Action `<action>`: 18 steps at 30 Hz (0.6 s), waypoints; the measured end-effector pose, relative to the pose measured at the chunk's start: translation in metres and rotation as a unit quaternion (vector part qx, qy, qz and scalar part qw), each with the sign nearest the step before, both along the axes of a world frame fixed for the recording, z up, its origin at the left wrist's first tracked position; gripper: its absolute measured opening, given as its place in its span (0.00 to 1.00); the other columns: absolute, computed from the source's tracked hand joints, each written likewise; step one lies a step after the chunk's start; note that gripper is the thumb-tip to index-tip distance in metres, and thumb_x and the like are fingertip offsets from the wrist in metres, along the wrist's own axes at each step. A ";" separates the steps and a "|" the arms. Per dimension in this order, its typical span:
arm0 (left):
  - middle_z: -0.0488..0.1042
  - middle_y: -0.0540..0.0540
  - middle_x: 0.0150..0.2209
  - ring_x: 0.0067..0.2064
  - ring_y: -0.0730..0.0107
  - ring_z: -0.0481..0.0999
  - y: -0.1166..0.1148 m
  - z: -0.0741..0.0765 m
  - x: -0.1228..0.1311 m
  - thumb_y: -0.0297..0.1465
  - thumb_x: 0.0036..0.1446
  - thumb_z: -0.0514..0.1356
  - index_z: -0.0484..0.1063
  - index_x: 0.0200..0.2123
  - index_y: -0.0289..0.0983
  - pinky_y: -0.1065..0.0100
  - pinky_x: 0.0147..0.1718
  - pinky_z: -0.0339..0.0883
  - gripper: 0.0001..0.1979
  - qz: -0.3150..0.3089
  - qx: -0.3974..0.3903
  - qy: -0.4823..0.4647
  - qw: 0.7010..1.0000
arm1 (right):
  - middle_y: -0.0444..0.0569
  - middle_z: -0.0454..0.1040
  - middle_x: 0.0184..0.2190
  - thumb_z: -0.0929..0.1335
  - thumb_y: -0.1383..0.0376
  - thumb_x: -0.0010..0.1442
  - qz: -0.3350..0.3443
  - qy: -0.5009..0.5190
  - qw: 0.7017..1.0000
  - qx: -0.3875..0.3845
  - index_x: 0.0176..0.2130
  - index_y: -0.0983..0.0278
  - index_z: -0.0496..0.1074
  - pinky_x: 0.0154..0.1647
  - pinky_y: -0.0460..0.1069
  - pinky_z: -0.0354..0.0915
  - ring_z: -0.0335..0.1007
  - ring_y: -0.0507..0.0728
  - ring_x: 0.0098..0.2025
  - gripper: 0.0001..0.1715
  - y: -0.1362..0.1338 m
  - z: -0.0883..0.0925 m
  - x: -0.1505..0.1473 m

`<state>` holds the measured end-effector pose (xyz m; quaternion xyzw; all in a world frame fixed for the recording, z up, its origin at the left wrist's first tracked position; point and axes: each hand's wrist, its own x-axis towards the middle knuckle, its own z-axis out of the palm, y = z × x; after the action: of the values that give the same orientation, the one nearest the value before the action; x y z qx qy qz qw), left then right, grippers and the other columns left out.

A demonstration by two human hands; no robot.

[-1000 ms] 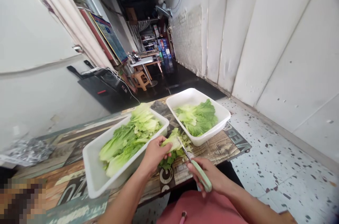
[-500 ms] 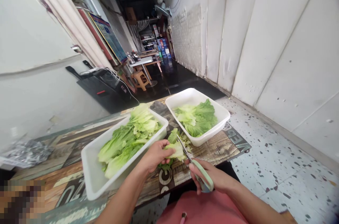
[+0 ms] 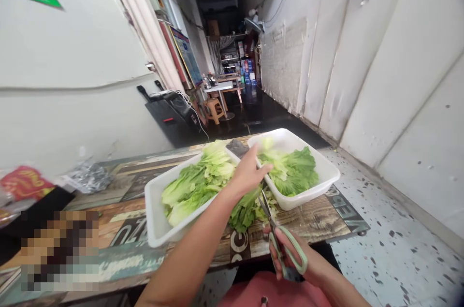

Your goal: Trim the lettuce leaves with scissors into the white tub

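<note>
My left hand (image 3: 250,171) reaches over the near-left rim of the right white tub (image 3: 328,182), fingers apart and nothing in them. A blurred pale lettuce piece (image 3: 267,143) is just beyond the fingertips, above the lettuce leaves (image 3: 299,171) in that tub. In my right hand (image 3: 302,254) are scissors (image 3: 295,244) with pale green handles, blades slightly parted and pointing away from me. Under my left wrist, lettuce trimmings (image 3: 246,210) lie on the table between the tubs. The left white tub (image 3: 154,220) holds a heap of lettuce (image 3: 197,181), partly behind my left forearm.
The patterned wooden table (image 3: 308,222) ends close to my lap. A dark grey crumpled thing (image 3: 237,147) lies between the tubs' far ends. Silvery crumpled material (image 3: 89,176) and a red packet (image 3: 27,183) are at left. Beyond stand a black case (image 3: 174,113) and a stool (image 3: 214,109).
My left hand has left the trimmings, where it held a lettuce piece at the blades, and moved up to the right tub, now open. The scissors stay in my right hand. The view has shifted left.
</note>
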<state>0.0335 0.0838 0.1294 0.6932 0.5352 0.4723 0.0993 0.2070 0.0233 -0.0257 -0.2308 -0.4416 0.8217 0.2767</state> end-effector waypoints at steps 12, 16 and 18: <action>0.49 0.38 0.70 0.70 0.45 0.46 0.009 -0.008 -0.133 0.18 0.49 0.57 0.65 0.62 0.45 0.45 0.63 0.48 0.36 0.146 -0.205 0.474 0.844 | 0.39 0.67 0.22 0.70 0.41 0.53 -0.001 -0.021 1.000 0.019 0.44 0.63 0.66 0.19 0.45 0.67 0.62 0.48 0.18 0.33 -0.005 0.002 -0.003; 0.45 0.38 0.71 0.70 0.42 0.43 0.019 -0.012 -0.131 0.18 0.45 0.60 0.66 0.60 0.45 0.41 0.63 0.46 0.37 0.132 -0.197 0.503 0.831 | 0.38 0.66 0.21 0.70 0.41 0.53 -0.009 -0.027 0.999 0.019 0.45 0.63 0.66 0.18 0.44 0.67 0.62 0.48 0.18 0.33 -0.005 0.003 0.001; 0.49 0.37 0.70 0.70 0.43 0.45 0.022 -0.008 -0.136 0.20 0.46 0.62 0.71 0.56 0.42 0.43 0.63 0.47 0.31 0.117 -0.179 0.499 0.840 | 0.38 0.66 0.21 0.70 0.41 0.52 -0.017 -0.031 0.999 0.018 0.45 0.63 0.65 0.18 0.44 0.67 0.62 0.48 0.18 0.34 -0.006 0.005 0.005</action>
<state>-0.1021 0.1060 0.1212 0.7375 0.6647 -0.0336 -0.1144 0.2120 0.0172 -0.0210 -0.2588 -0.4607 0.8011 0.2812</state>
